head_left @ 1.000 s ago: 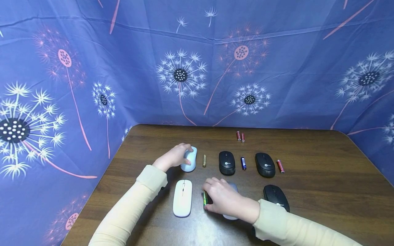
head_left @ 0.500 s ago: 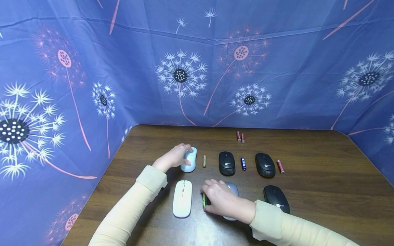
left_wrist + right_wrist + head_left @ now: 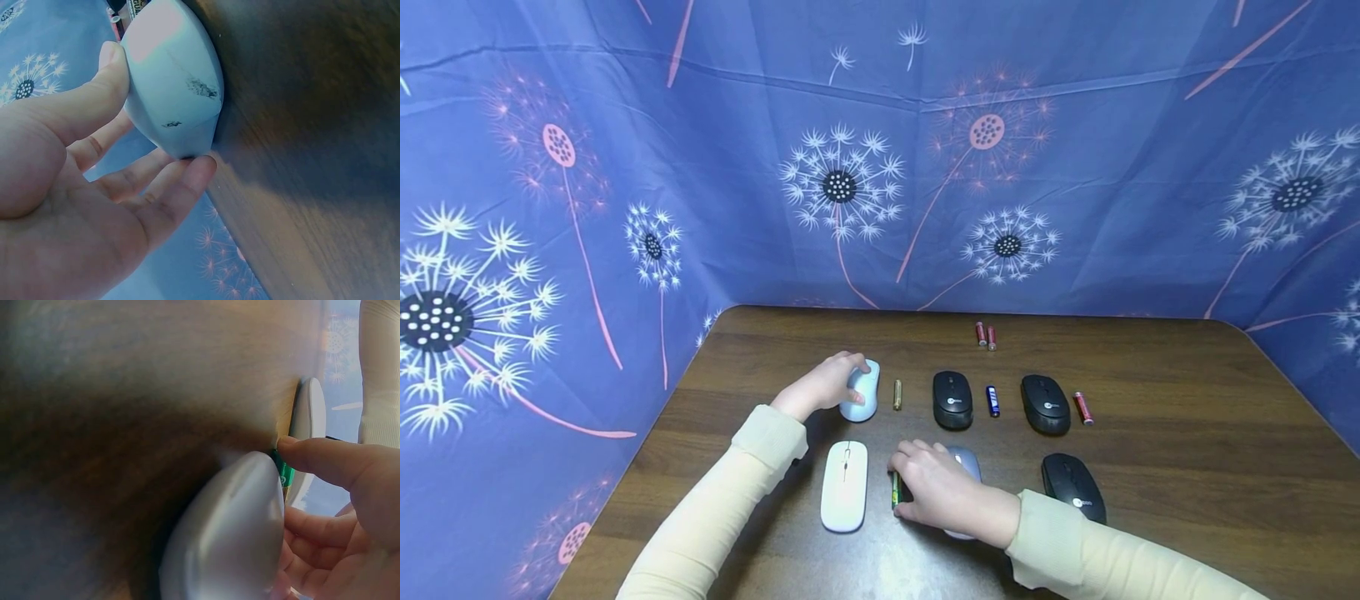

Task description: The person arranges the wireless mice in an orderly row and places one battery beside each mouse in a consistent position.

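In the head view my left hand (image 3: 823, 385) grips a light blue computer mouse (image 3: 866, 390) at the left, thumb on one side and fingers at the far end. The left wrist view has this mouse (image 3: 172, 75) close up, with dark scuffs on its shell. My right hand (image 3: 938, 486) pinches a green battery (image 3: 896, 492) between thumb and fingers, low on the table; the battery (image 3: 285, 474) also shows in the right wrist view. Partly hidden under that hand is a grey mouse (image 3: 964, 460). A white mouse (image 3: 844, 487) lies left of the battery.
A gold battery (image 3: 898, 395), a black mouse (image 3: 952, 400), a blue battery (image 3: 992, 402), another black mouse (image 3: 1045, 404) and a red battery (image 3: 1083, 408) form a row. Two red batteries (image 3: 986, 335) lie behind. A third black mouse (image 3: 1074, 487) sits near my right sleeve.
My right hand has shifted slightly left with the green battery, showing more of the grey mouse. The left hand stays on the light blue mouse.
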A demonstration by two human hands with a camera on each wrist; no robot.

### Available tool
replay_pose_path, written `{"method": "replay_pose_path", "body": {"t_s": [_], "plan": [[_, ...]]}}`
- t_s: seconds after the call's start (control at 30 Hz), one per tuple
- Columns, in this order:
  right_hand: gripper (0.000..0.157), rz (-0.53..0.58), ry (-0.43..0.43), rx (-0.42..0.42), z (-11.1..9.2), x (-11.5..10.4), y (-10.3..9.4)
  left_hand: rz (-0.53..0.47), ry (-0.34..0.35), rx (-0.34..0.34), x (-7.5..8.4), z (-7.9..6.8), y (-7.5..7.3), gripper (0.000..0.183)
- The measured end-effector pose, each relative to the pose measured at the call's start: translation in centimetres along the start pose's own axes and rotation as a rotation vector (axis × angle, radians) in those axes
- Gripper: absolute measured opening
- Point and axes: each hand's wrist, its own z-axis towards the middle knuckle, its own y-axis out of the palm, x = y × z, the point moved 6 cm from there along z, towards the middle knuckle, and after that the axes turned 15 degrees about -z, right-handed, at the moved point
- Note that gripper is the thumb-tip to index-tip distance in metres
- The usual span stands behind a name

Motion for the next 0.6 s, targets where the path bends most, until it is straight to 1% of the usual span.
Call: {"method": "replay_pose_path", "body": {"t_s": [0.33, 0.6], "plan": [[0.044, 0.003, 0.012, -0.018, -0.05, 0.08, 0.18, 0.009, -0.001, 0.007, -0.02, 0.09, -0.03, 0.047], [0.045, 0.002, 0.013, -0.008, -0.19, 0.07, 0.09, 0.005, -0.007, 0.003, 0.05, 0.07, 0.01, 0.047]]}}
